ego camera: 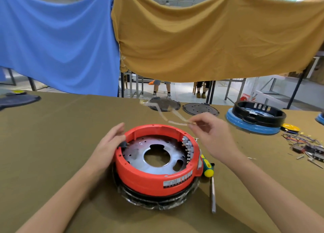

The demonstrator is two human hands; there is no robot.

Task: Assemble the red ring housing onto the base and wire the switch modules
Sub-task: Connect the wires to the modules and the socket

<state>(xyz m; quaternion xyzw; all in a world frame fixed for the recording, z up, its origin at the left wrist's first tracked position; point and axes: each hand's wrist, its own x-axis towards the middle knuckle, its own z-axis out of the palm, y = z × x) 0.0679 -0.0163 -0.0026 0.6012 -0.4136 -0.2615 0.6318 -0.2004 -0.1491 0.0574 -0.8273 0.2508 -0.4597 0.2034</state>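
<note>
Two bare hands work over a brown-covered table (61, 127), seen from a camera worn on the person's head. Near the middle of the table sits the red ring housing (156, 178), seated on a dark base (157, 202) whose edge shows below it, wrapped in clear plastic. Inside the ring lies a silvery metal plate (157, 155) with a large round opening at its centre. A row of small switch modules (188, 150) with metal tabs lines the inner wall on the right side of the ring. The left hand (108, 145) rests against the outer left side of the housing, fingers straight and relaxed, beside a small black part (123, 145) mounted on the rim. The right hand (212, 132) is raised above the far right edge of the ring, its thumb and fingers pinching the end of a pale sleeved wire (166, 116), which is blurred and trails away toward the back of the table. A screwdriver with a green and yellow handle (208, 169) lies on the table touching the right side of the housing. Farther right sit a black ring housing on a blue base (257, 117) and a loose heap of wires and small parts (305, 145). Blue cloth (57, 36) and mustard cloth (210, 36) hang behind the table.
</note>
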